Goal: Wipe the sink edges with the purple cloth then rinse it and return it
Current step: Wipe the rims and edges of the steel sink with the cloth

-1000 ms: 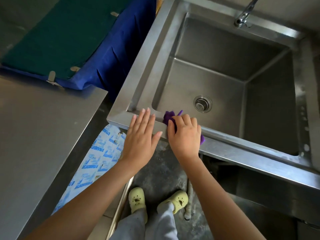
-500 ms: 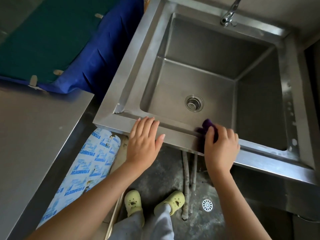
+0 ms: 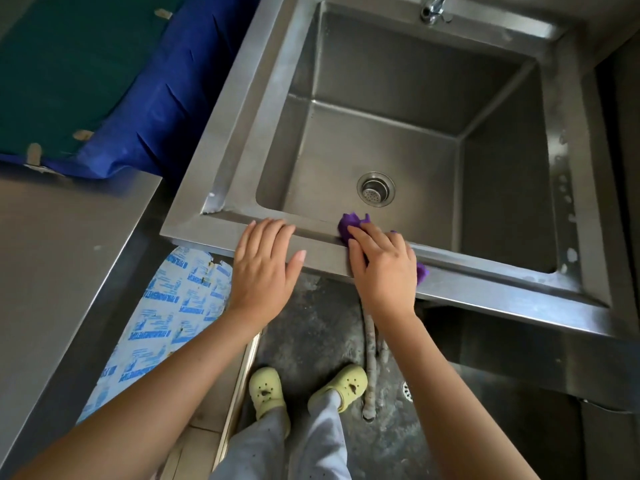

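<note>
A deep stainless steel sink point(image 3: 485, 289) fills the upper right, with a round drain point(image 3: 375, 189) in its floor. My right hand point(image 3: 382, 271) presses a purple cloth point(image 3: 349, 223) flat onto the sink's near edge, and most of the cloth is hidden under the palm. A small purple corner point(image 3: 421, 271) shows at the right of that hand. My left hand point(image 3: 265, 268) rests flat on the same near edge, left of the cloth, fingers apart and holding nothing.
The tap base point(image 3: 431, 8) stands at the sink's far rim. A steel counter point(image 3: 62, 258) lies to the left, with a blue-edged green mat point(image 3: 104, 81) behind it. A printed sack point(image 3: 166, 320), a floor drain point(image 3: 408, 389) and pipes point(image 3: 370, 358) lie below.
My right hand slid the cloth right along the near edge, then back left toward my left hand. The left hand stayed planted on the edge.
</note>
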`<state>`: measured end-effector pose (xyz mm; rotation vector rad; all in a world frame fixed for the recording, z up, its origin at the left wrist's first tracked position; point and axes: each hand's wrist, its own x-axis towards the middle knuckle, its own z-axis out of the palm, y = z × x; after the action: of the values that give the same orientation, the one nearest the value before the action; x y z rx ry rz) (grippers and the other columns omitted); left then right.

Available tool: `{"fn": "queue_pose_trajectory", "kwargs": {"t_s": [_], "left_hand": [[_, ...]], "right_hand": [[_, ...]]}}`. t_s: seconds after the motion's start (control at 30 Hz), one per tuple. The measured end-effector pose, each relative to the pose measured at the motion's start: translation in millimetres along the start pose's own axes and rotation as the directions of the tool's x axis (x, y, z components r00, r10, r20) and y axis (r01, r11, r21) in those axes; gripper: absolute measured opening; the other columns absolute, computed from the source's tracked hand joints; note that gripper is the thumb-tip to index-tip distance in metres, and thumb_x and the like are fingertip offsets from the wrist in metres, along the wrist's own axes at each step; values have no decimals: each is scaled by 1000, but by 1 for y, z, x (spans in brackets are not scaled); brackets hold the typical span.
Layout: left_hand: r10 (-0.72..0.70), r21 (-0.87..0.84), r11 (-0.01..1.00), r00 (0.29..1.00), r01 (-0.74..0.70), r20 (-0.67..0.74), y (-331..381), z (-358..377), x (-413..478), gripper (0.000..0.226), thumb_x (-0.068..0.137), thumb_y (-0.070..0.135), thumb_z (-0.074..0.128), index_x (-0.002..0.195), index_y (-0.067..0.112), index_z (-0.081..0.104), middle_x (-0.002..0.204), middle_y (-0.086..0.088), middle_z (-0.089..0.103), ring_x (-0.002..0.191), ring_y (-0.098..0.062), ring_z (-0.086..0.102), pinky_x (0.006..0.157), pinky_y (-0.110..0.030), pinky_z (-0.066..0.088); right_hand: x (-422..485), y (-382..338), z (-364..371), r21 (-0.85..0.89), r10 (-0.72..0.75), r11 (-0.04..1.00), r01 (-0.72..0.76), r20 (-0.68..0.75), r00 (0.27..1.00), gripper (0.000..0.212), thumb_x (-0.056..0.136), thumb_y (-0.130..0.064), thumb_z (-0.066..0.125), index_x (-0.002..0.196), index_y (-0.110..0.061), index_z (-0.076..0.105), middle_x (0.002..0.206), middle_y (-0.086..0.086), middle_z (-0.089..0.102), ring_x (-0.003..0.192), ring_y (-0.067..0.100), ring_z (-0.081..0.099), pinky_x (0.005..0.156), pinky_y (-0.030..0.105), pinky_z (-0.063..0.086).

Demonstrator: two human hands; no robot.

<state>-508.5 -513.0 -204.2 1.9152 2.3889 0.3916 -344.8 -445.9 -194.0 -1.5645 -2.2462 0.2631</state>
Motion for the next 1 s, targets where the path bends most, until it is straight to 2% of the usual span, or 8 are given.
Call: {"fn": "queue_pose_trajectory", "kwargs": {"t_s": [0.17, 0.27, 0.33, 0.47, 0.6, 0.8, 1.0], "left_hand": [[-76, -34, 996, 996, 77, 40, 12, 0, 3, 51, 97, 38, 26, 121, 4, 56, 128, -13, 57, 127, -29, 46, 117, -41, 19], [46, -36, 998, 995, -43, 94, 34, 4, 8, 51, 96, 37, 30, 123, 3, 56, 131, -15, 58, 128, -30, 47, 116, -43, 23], [136, -29, 991, 978, -133, 157, 56, 5, 10, 56, 96, 40, 25, 129, 4, 53, 136, -14, 54, 131, -29, 45, 116, -43, 24], [240, -17, 970, 940, -243, 242, 100, 10, 10, 68, 93, 48, 13, 140, 6, 40, 146, -12, 43, 138, -26, 36, 117, -37, 10], [252, 36, 963, 937, -269, 240, 127, 19, 7, 66, 92, 48, 24, 130, 2, 51, 134, -16, 55, 126, -30, 50, 112, -43, 27], [269, 16, 960, 934, -281, 237, 152, 30, 8, 67, 92, 49, 23, 133, 3, 49, 137, -14, 53, 129, -29, 48, 113, -45, 27], [342, -12, 938, 915, -347, 216, 195, 41, 8, 63, 91, 48, 28, 129, 5, 53, 132, -12, 58, 123, -26, 54, 109, -44, 37]], "right_hand": [[-9, 38, -18, -30, 70, 997, -70, -26, 997, 29, 94, -28, 44, 109, -20, 68, 113, -4, 69, 89, 23, 58, 86, 38, 44], [-13, 52, -24, -31, 117, 993, -118, -28, 993, 30, 95, -28, 42, 108, -20, 68, 112, -3, 69, 92, 23, 57, 89, 38, 42], [-16, 60, -29, -40, 148, 988, -149, -33, 988, 30, 95, -27, 42, 109, -20, 68, 109, -2, 69, 93, 24, 57, 90, 39, 42], [-21, 80, -39, -66, 176, 981, -181, -83, 981, 28, 94, -26, 44, 107, -18, 68, 100, 1, 70, 89, 27, 57, 88, 39, 42], [-25, 105, -49, -85, 201, 974, -210, -105, 974, 29, 94, -26, 44, 106, -17, 68, 98, 2, 70, 88, 27, 56, 87, 39, 43], [-31, 145, -65, -84, 261, 958, -274, -138, 955, 29, 94, -24, 43, 106, -15, 69, 98, 4, 69, 89, 29, 55, 90, 41, 43], [-37, 180, -78, -86, 308, 940, -330, -199, 930, 27, 94, -22, 46, 104, -13, 70, 97, 5, 70, 88, 31, 54, 88, 39, 40]]}}
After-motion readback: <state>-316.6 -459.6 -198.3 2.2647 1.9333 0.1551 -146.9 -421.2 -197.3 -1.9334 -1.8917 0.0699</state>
